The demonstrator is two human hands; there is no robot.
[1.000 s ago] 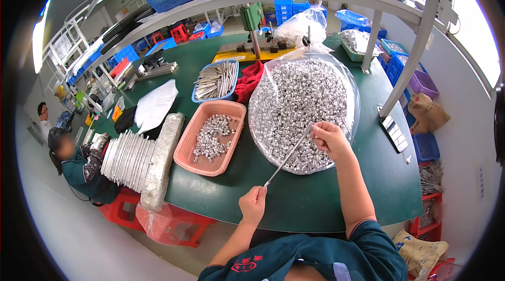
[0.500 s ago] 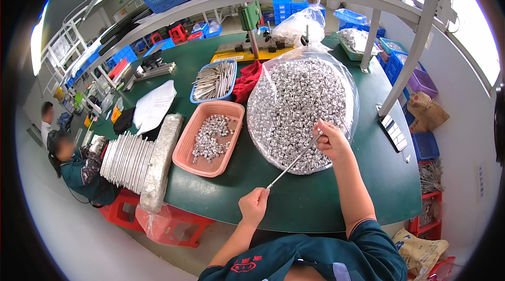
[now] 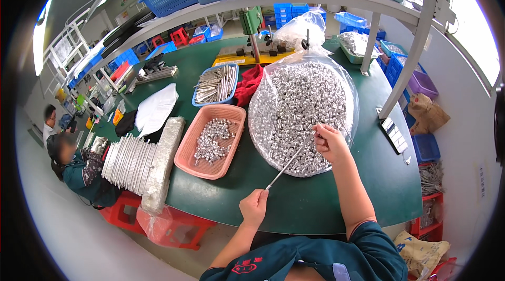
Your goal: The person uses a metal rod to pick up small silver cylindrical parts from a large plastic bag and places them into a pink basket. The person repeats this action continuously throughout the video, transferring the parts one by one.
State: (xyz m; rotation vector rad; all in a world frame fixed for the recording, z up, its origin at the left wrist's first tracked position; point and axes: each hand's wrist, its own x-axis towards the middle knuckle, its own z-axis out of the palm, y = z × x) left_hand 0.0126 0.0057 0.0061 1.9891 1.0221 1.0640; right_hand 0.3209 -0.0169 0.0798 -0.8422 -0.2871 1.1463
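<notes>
A thin metal rod [image 3: 288,167] slants up to the right between my two hands. My left hand [image 3: 253,207] is closed in a fist round its lower end, over the table's near edge. At the upper end, my right hand [image 3: 330,144] pinches the rod between thumb and fingers; whether a small metal part sits there too is hidden. Below my right hand lies a wide round heap of small silver metal sleeves [image 3: 310,97] in a clear plastic bag [image 3: 261,103]. A peach plastic basket [image 3: 185,161] with several loose metal sleeves stands left of the heap.
A blue basket of metal rods [image 3: 216,83] and a red cloth [image 3: 247,87] lie behind the peach basket. Stacked rods [image 3: 129,162] are at the left, near a seated person [image 3: 89,178]. A phone [image 3: 394,135] lies right; a shelf post [image 3: 409,44] rises behind it.
My hands and the rod stay nearly in place, with only a slight shift at the right fingertips. The whole view has moved slightly.
</notes>
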